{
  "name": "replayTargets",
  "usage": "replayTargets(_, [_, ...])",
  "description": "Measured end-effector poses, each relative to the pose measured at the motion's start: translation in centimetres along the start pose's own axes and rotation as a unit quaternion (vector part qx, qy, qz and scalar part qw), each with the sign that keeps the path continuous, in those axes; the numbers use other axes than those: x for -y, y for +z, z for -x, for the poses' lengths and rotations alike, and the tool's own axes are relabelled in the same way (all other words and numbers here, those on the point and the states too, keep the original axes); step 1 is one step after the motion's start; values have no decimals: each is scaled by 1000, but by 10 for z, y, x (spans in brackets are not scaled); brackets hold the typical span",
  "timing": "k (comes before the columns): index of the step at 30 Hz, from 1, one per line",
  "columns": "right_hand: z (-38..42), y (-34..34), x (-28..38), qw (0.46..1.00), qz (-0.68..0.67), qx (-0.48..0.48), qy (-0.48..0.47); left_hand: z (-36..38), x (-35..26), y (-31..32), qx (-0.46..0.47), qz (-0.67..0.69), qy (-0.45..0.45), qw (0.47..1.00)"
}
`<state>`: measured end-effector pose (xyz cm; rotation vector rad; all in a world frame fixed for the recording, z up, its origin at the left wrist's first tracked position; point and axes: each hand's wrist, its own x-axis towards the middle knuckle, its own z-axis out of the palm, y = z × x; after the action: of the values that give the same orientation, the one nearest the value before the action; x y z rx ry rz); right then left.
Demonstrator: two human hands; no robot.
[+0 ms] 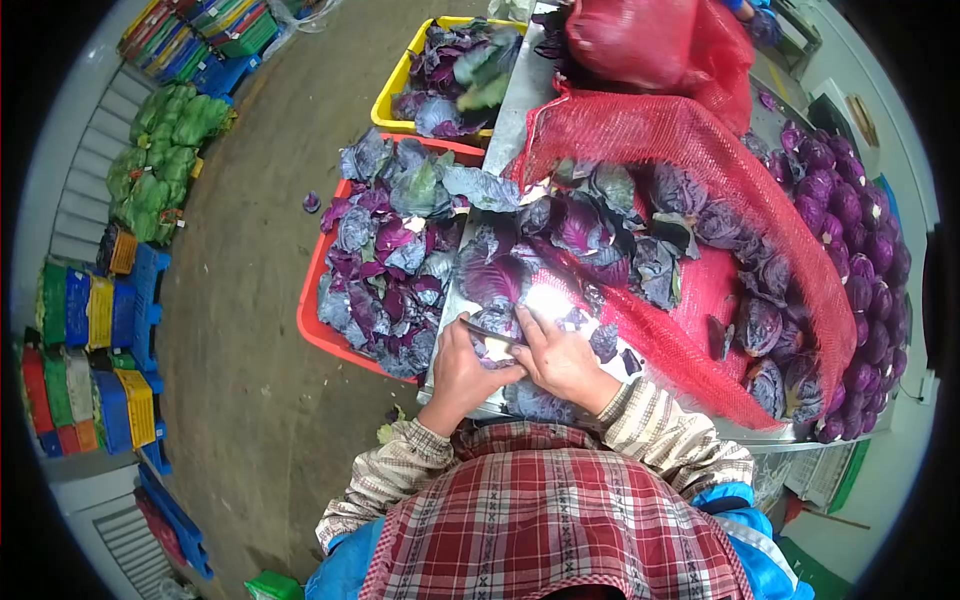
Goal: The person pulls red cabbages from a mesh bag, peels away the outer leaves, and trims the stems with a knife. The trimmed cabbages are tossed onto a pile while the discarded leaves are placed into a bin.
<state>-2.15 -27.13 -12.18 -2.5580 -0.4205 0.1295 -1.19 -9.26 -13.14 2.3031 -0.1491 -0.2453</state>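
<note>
At the near table edge my two hands meet, low in the head view. My left hand point(461, 374) curls round the side of a partly hidden red cabbage point(494, 349), whose pale surface shows between the hands. A dark, narrow knife point(487, 331) lies across it, one end at my right thumb and the other beside my left fingers. My right hand point(560, 358) is closed at the knife, its forefinger pointing forward; its grip is partly hidden. Just beyond lies a large purple cabbage leaf point(492, 279).
A red mesh sack point(690, 130) spills untrimmed cabbages point(757, 326) over the metal table point(516, 122). Trimmed cabbages point(845, 205) are piled on the right. Left of the table, a red crate point(312, 312) and a yellow crate point(384, 100) hold loose leaves. Stacked crates point(100, 315) line the left wall.
</note>
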Motion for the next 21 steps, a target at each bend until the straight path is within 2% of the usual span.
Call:
replayTargets(5, [-12, 0, 7, 1000, 5, -1, 27, 2, -2, 8, -2, -7, 23, 1000])
replayTargets(7, [-30, 3, -1, 996, -75, -16, 49, 6, 0, 15, -42, -70, 42, 996])
replayTargets(8, [-45, 3, -15, 985, -95, 3, 142, 7, 0, 15, -44, -70, 48, 995])
replayTargets(10, [-53, 8, -43, 986, -97, 41, 126, 10, 1, 12, -32, -84, 111, 990])
replayTargets(12, [-56, 21, -59, 989, -109, 9, 103, 0, 5, 0, -13, -57, 98, 993])
replayTargets(14, [-56, 30, -73, 966, -136, -104, 194, -15, 18, -21, 132, -18, 197, 971])
replayTargets(15, [-57, 21, -68, 969, -82, -105, 208, -21, 20, -29, 180, -23, 216, 959])
replayTargets(16, [-55, 12, -64, 968, -51, -84, 229, -22, 19, -32, 181, -25, 213, 960])
replayTargets(18, [-42, 4, -41, 974, -65, -206, 65, -30, 5, -36, 223, 30, 199, 954])
replayTargets(19, [-34, 3, -29, 978, -97, -187, 6, -31, 0, -34, 197, 76, 175, 962])
replayTargets(20, [-24, 7, -20, 985, -82, -154, -12, -31, 8, -23, 160, 83, 174, 968])
replayTargets(21, [-15, 5, -18, 991, -76, -111, 24, -28, 14, -15, 146, 85, 164, 972])
